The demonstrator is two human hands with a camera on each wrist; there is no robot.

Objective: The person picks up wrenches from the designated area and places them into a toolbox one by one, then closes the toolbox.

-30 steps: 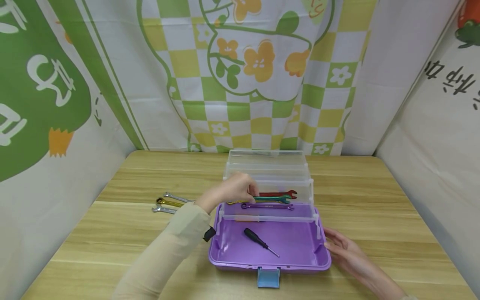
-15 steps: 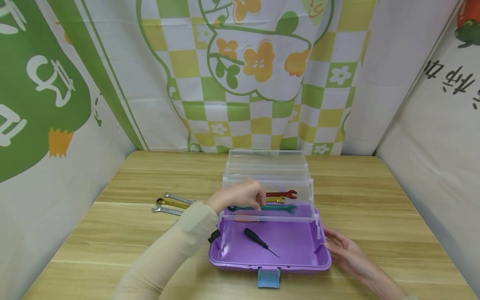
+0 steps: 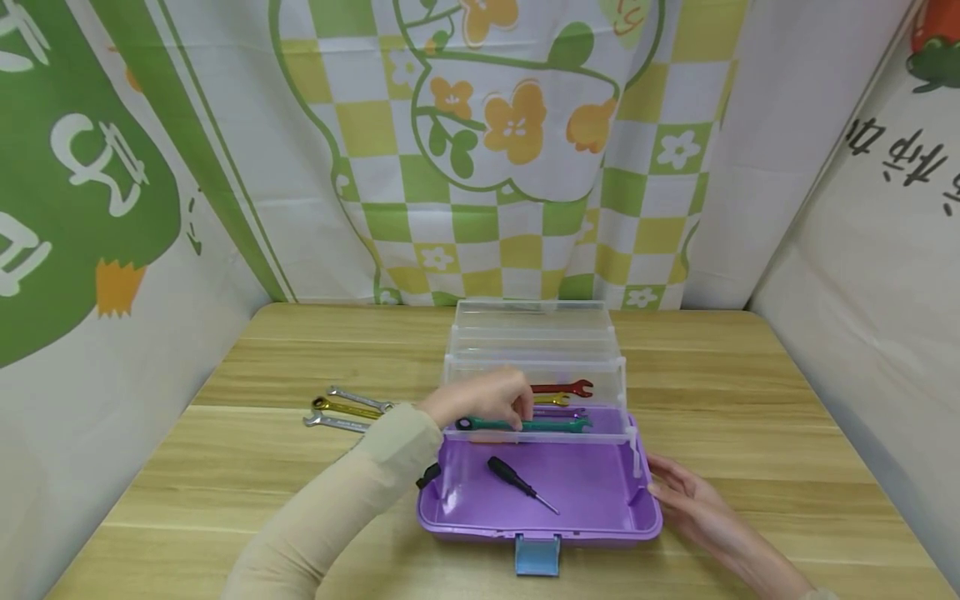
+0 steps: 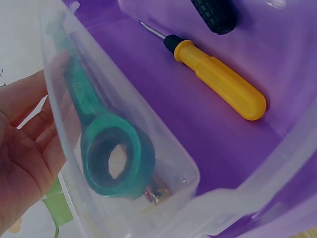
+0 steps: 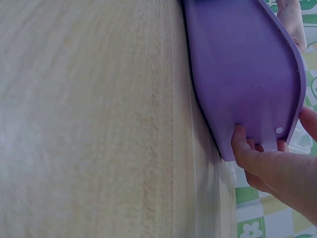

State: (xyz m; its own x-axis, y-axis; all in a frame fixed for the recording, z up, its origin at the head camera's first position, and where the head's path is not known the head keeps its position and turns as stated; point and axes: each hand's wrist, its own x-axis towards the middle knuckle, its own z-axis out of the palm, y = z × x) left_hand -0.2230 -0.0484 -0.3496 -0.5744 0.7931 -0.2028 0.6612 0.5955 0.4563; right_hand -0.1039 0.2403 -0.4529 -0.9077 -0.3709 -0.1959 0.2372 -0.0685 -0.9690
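Note:
My left hand (image 3: 491, 396) is over the clear tray (image 3: 611, 375) of a purple toolbox (image 3: 592, 492). Its thumb and fingertips pinch a green ratcheting wrench (image 3: 558, 425) lying along the tray's front; the ring end (image 4: 116, 158) shows through the clear plastic in the left wrist view. Behind it in the tray are a purple wrench (image 3: 573, 412), a yellow wrench (image 3: 555, 400) and a red wrench (image 3: 570, 388), partly hidden by my hand. At the toolbox's right side, my right hand (image 5: 277, 171) grips the end, thumb at the rim and fingers against the outer wall.
In the toolbox's bottom lie a black screwdriver (image 3: 517, 482) and a yellow-handled screwdriver (image 4: 223, 82). Left of the box, a gold wrench (image 3: 345, 407) and two silver wrenches rest on the wooden table (image 3: 195, 475). A light blue latch (image 3: 537, 556) hangs at the front.
My left hand has lowered the green wrench from above the tray, toward me, into its front part, before the purple wrench. My right hand has stayed at the toolbox's side.

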